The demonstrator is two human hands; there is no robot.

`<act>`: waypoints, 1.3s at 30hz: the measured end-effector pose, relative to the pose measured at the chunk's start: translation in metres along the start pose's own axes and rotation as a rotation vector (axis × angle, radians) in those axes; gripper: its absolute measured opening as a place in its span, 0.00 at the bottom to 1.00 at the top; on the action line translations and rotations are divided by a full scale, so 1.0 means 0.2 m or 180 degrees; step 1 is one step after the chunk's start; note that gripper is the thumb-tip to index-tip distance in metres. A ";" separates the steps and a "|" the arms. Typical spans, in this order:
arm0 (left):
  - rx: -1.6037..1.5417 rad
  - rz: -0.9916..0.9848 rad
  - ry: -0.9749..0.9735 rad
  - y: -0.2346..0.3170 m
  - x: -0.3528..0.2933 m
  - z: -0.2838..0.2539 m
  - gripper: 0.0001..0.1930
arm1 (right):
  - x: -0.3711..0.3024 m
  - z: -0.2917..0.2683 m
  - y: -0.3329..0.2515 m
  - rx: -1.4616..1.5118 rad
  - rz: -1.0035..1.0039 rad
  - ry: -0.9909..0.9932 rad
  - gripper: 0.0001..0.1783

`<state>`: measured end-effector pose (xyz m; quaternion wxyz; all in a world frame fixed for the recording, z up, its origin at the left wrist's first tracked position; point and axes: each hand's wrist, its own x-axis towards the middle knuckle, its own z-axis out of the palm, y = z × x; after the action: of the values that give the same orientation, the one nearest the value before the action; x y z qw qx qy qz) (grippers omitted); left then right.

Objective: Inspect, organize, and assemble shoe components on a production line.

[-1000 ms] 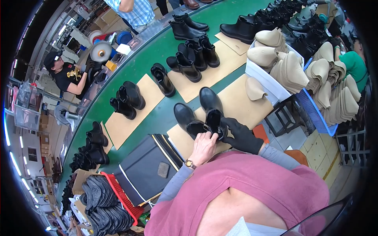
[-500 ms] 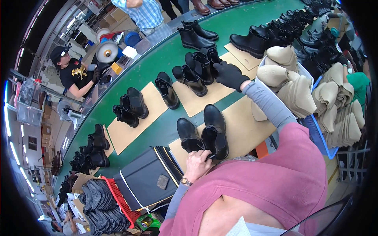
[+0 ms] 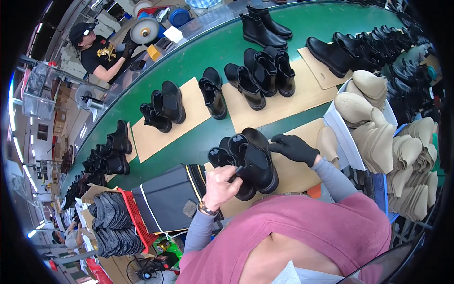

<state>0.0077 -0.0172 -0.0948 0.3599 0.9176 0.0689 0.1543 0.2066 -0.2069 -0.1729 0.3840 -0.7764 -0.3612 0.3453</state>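
Observation:
A pair of black ankle boots stands right in front of me on a tan cardboard sheet (image 3: 302, 173). At the near boot (image 3: 259, 168), my bare left hand (image 3: 221, 187) is closed, with a bit of dark material at its fingertips by the boot's upper edge; the exact grip is partly hidden. The other boot (image 3: 220, 156) is beside it on the left, partly covered. My right hand (image 3: 298, 150), in a black glove, is just right of the near boot. Its fingers stretch toward the boot with nothing in them; whether they touch it is unclear.
More black boots (image 3: 262, 71) line cardboard sheets on the green table (image 3: 198, 137). A white bin (image 3: 343, 137) of beige shaped inserts (image 3: 371, 142) stands right. A dark stack of sheets (image 3: 165, 201) and a red basket (image 3: 135, 220) are left. Across the table, a person (image 3: 101, 54) works beside a wheel.
My right hand has come back from the farther boots to the near pair. My left hand remains at that pair, which now sits at a different tilt. The whole view has shifted.

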 end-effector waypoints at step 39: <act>0.0077 0.1775 0.0320 0.36 1.86 1.05 0.06 | 0.71 -0.58 0.50 0.3179 -0.0569 0.5606 0.23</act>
<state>0.4299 -0.1146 -0.1038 0.2888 0.8965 -0.1667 0.2918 0.4014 -0.1739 -0.2397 0.8184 -0.4759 0.1788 -0.2679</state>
